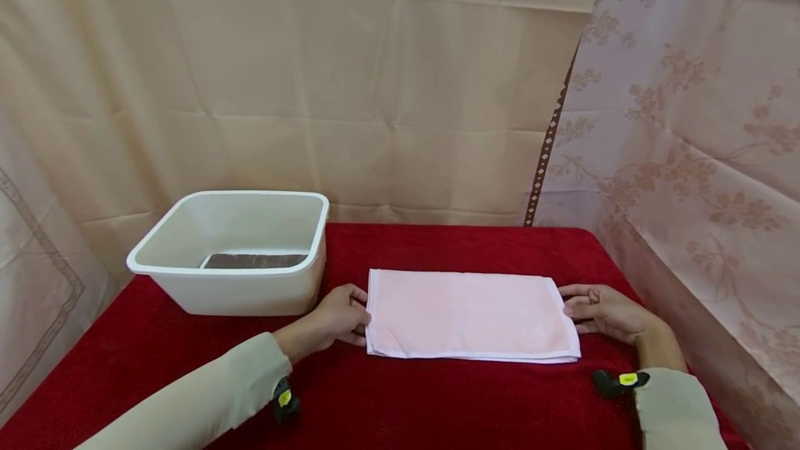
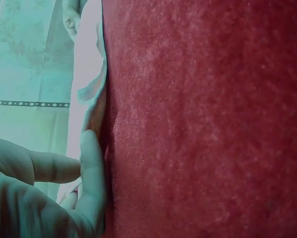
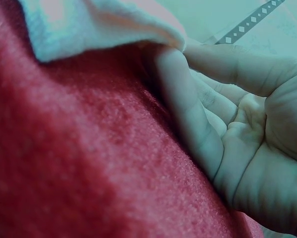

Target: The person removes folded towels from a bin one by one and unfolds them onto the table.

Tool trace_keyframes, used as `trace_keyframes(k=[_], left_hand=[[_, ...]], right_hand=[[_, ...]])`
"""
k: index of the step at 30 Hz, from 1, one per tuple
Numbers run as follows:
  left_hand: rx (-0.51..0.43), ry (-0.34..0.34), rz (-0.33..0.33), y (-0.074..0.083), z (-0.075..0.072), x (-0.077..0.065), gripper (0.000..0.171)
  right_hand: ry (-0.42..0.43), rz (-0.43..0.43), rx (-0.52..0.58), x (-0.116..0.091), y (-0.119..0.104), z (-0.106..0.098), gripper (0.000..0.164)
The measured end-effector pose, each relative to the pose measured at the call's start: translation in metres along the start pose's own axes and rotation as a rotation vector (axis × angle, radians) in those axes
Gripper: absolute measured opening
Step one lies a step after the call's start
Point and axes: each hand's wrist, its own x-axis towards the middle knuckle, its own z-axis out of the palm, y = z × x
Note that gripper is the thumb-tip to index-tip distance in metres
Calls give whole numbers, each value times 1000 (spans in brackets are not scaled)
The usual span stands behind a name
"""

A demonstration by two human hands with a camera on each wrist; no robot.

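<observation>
A folded pale pink towel [image 1: 469, 314] with white edges lies on the red cloth in the head view. My left hand [image 1: 340, 317] pinches its left edge between thumb and fingers. At the opposite end, my right hand [image 1: 603, 312] grips the right edge. In the left wrist view, a finger [image 2: 92, 173] reaches under the towel [image 2: 86, 74], whose near edge ripples slightly. Up close in the right wrist view, the thumb [image 3: 233, 64] is over the towel's edge [image 3: 113, 29], with a finger [image 3: 181, 94] beneath it.
A cream plastic basin [image 1: 231, 294] stands at the left, close to my left hand, with a flat brown thing [image 1: 255, 261] at its bottom. Red cloth [image 1: 437, 408] covers the table. Beige curtains [image 1: 350, 89] hang behind, and a flowered curtain [image 1: 706, 123] hangs at the right.
</observation>
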Motion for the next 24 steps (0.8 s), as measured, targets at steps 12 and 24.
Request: trace_keyframes(k=[12,24], left_hand=[[118,88,71,2,3,-4,44],[447,-42,359,8,-5,-7,21]], right_hand=[[17,31,-62,-1,-2,0,39],[113,94,-417,-3,-37,15,62]])
